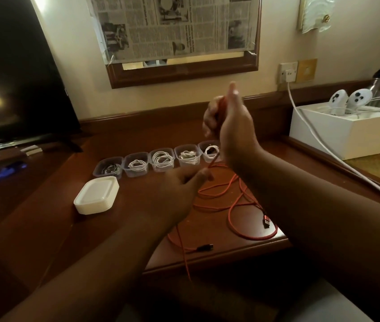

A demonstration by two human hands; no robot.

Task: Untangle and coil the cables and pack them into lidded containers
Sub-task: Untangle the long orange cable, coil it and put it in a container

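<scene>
The right hand [228, 122] is raised above the bench [119, 228], its grip curled round coils of the red cable [235, 194]. The left hand [179, 182] pinches the same cable lower down. The rest lies in loose loops on the bench, before 5 clear containers [161, 160] of white cables, near stacked lids [96, 195].

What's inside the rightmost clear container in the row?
A coiled white cable lies in the rightmost container. The right hand and the red cable cover its right side, so anything there is hidden.
</scene>
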